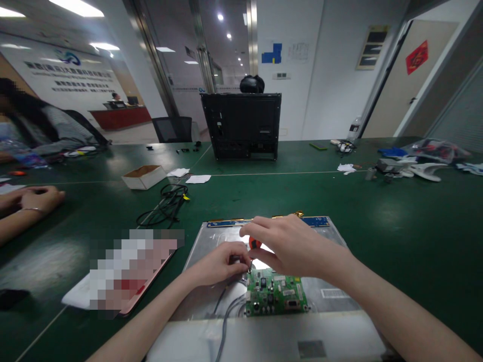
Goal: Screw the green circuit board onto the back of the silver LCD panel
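My right hand (283, 244) grips a screwdriver (254, 243) by its orange-and-black handle, the shaft pointing down at the upper left corner of a green circuit board (277, 294). Beside that shaft, the fingers of my left hand (228, 261) are pinched together; what they hold, if anything, is too small to make out. The board lies on the metal back of a flat display panel (324, 322). A narrow blue circuit strip (316, 221) runs along the panel's far edge, and grey cables (226, 322) run from the board's left side.
An upright black monitor housing (241, 125) stands farther back on the green table (302, 193). To the left are a coiled black cable (166, 203), an open cardboard box (144, 177) and a blurred-out pink item (158, 256). Another person's hands (41, 198) rest at the far left.
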The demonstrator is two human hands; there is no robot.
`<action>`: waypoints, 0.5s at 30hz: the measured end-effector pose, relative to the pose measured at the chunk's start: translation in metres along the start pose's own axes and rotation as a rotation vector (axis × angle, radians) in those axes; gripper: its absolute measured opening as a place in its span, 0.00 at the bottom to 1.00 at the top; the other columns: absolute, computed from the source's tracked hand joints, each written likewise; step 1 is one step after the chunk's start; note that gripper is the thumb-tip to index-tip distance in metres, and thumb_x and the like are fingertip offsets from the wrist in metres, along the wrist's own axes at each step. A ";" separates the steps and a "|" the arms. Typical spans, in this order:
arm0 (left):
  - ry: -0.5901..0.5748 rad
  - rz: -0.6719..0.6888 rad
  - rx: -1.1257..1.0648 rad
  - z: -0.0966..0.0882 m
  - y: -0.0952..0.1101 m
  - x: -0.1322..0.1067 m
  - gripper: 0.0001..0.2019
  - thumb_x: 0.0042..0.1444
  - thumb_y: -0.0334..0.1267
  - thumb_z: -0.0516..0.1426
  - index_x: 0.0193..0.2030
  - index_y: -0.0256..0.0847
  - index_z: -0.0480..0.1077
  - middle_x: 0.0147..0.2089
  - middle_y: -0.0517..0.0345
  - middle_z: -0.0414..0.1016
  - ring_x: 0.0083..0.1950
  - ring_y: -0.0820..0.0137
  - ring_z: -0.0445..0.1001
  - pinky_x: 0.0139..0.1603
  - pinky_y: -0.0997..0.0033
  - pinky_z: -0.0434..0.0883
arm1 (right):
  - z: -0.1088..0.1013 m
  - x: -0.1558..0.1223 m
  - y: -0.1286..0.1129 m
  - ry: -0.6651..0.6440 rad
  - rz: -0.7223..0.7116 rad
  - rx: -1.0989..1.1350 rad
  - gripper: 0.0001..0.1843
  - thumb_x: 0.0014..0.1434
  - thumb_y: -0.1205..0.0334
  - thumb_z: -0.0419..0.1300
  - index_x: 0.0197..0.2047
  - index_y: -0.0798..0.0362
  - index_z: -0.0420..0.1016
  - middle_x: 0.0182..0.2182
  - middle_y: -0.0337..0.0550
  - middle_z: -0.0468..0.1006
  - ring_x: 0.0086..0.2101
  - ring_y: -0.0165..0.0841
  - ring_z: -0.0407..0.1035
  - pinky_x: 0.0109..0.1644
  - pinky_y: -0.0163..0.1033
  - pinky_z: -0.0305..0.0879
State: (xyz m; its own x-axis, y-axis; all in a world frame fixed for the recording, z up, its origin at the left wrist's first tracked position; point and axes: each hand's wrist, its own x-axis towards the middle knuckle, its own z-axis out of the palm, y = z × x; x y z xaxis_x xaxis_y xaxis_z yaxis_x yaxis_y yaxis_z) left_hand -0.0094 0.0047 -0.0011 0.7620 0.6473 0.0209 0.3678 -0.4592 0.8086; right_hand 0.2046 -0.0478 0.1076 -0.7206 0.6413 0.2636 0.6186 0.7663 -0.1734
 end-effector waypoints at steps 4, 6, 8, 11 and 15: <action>-0.023 0.011 -0.009 0.000 0.003 0.001 0.04 0.52 0.31 0.57 0.27 0.38 0.69 0.27 0.62 0.69 0.30 0.71 0.66 0.32 0.75 0.63 | 0.000 0.001 0.000 -0.009 0.010 -0.019 0.08 0.66 0.59 0.53 0.43 0.53 0.67 0.37 0.40 0.74 0.29 0.28 0.65 0.27 0.36 0.47; -0.027 0.005 -0.007 -0.001 0.004 0.001 0.03 0.52 0.32 0.58 0.28 0.38 0.70 0.28 0.62 0.70 0.30 0.71 0.67 0.32 0.74 0.63 | 0.000 0.000 0.001 -0.009 0.004 -0.020 0.08 0.66 0.59 0.52 0.45 0.53 0.67 0.38 0.41 0.74 0.30 0.29 0.66 0.27 0.36 0.48; -0.026 -0.013 0.001 -0.001 0.004 0.001 0.02 0.51 0.33 0.60 0.30 0.38 0.71 0.29 0.62 0.71 0.30 0.71 0.67 0.32 0.74 0.63 | 0.000 0.000 0.000 -0.001 -0.005 -0.017 0.09 0.65 0.60 0.53 0.47 0.53 0.66 0.40 0.42 0.74 0.31 0.30 0.66 0.27 0.36 0.49; -0.014 -0.034 0.004 0.000 0.003 0.000 0.02 0.51 0.33 0.60 0.31 0.38 0.72 0.30 0.61 0.72 0.32 0.70 0.68 0.33 0.73 0.64 | 0.000 -0.001 0.000 0.000 -0.018 0.003 0.13 0.62 0.64 0.53 0.50 0.55 0.64 0.42 0.44 0.73 0.31 0.30 0.66 0.27 0.36 0.50; -0.023 -0.042 0.011 0.001 0.001 -0.001 0.03 0.52 0.34 0.60 0.34 0.38 0.73 0.33 0.59 0.74 0.35 0.68 0.69 0.37 0.71 0.66 | 0.000 -0.001 0.000 -0.011 -0.010 0.007 0.16 0.60 0.66 0.51 0.52 0.56 0.63 0.41 0.45 0.74 0.30 0.31 0.66 0.27 0.36 0.50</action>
State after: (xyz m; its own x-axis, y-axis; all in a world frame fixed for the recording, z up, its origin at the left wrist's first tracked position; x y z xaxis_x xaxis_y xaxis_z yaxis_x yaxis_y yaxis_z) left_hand -0.0093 0.0032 -0.0010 0.7580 0.6517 -0.0263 0.4054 -0.4391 0.8018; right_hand 0.2060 -0.0484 0.1075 -0.7299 0.6342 0.2551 0.6094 0.7728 -0.1775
